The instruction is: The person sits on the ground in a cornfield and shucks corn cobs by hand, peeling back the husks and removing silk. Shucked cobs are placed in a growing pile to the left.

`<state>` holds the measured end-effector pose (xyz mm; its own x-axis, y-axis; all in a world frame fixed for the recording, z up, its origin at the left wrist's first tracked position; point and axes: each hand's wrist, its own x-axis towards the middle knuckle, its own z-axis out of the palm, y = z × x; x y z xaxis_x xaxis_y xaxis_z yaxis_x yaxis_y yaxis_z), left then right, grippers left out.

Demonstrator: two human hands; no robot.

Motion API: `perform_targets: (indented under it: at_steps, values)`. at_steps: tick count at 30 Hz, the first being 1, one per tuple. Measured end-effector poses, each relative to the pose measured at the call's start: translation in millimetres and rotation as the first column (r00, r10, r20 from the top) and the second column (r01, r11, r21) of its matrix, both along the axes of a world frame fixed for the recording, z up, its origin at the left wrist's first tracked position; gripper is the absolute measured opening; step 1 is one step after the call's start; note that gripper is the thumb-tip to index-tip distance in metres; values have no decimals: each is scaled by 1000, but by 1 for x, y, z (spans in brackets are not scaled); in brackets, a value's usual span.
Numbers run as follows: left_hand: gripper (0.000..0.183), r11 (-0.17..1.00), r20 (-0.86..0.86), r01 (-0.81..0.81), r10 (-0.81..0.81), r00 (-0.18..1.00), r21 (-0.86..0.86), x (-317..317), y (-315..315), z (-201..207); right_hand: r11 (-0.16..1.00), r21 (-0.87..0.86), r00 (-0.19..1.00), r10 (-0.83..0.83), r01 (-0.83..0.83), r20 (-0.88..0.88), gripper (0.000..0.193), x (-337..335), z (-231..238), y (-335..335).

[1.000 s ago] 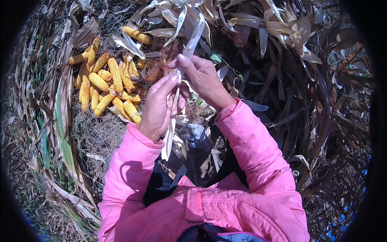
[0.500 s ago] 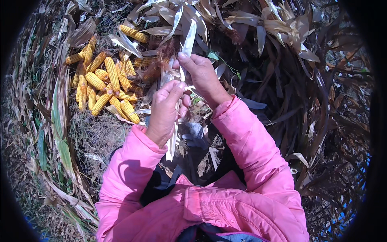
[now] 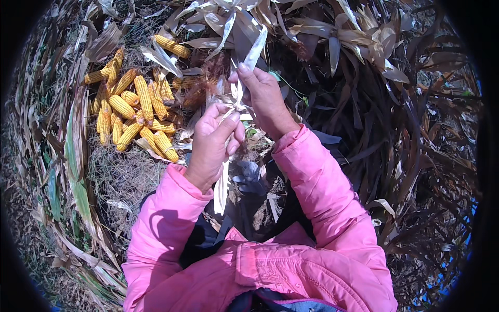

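Between my hands runs a pale dry corn husk strip [image 3: 222, 190] with a knot [image 3: 237, 106] in its middle. My left hand [image 3: 214, 139] is closed, thumb and fingers pinching the strip just below the knot, and the tail hangs down beneath it. The thumb and fingers of my right hand [image 3: 262, 96] grip the upper length, whose broad end sticks up past the fingertips. Husked yellow ears of corn [image 3: 144, 97] lie in a heap left of my hands.
Pale dry husks [image 3: 358, 36] spread along the far side. Dark dry corn stalks and leaves [image 3: 358, 114] pile up at the right, and more stalks [image 3: 78, 156] border the left. A grey crumpled thing, maybe a glove [image 3: 248, 174], lies in shadow below my hands.
The knot in the husk strip now shows plainly between my hands. My right hand has shifted slightly right, and the strip's upper end leans further right. The corn heap stays put.
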<state>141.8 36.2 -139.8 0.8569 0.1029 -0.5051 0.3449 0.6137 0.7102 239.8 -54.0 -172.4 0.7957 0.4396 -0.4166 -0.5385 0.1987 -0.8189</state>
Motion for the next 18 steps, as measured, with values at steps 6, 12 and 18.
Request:
perform_targets:
  at_steps: [6,12,18]
  values:
    - [14,1000,-28,4,-3,1000,24,-3,-3,3,1000,-8,1000,22,-21,18,34,2,-4,-4]
    - [18,1000,-39,2,-2,999,19,-6,-3,2,998,59,999,11,-9,-31,33,0,-2,-2]
    - [16,999,-65,-8,11,998,49,-2,-4,0,995,-40,995,95,-95,-4,32,6,-8,-5]
